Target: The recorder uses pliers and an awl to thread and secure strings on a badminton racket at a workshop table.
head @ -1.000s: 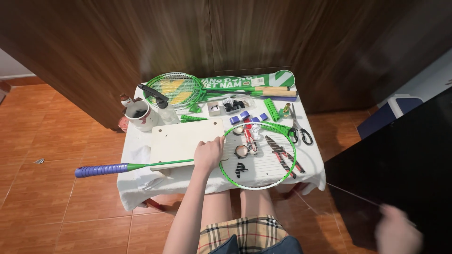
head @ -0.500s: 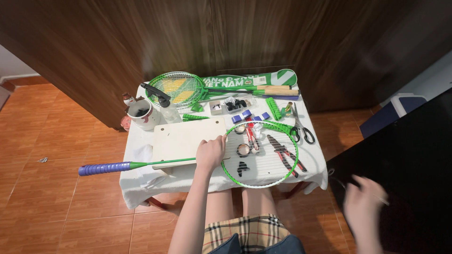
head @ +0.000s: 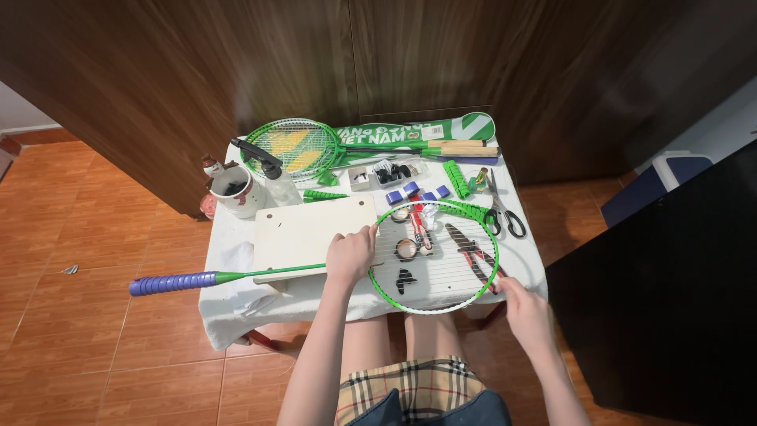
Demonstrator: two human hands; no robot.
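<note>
A green racket point(head: 430, 309) with a purple grip point(head: 169, 282) lies across a small table draped in white cloth point(head: 236, 304). My left hand point(head: 351, 254) is closed on the racket's throat, at the left side of the head. My right hand point(head: 524, 306) touches the head's lower right rim with its fingertips; whether it grips is unclear. Under the strings lie red-handled pliers point(head: 473, 248), a tape roll point(head: 406, 248) and small black pieces. A white board point(head: 311, 229) rests under the shaft.
At the table's back lie a second green racket point(head: 288, 146) and a green racket cover point(head: 410, 134). A mug point(head: 234, 191), a spray bottle point(head: 272, 170), scissors point(head: 501, 209) and green grip pieces point(head: 455, 177) are scattered around. A black surface point(head: 670, 300) stands at right, dark wooden panels behind.
My right hand has come up from the lower right and now reaches the racket head's rim. My left hand and the racket have stayed in place.
</note>
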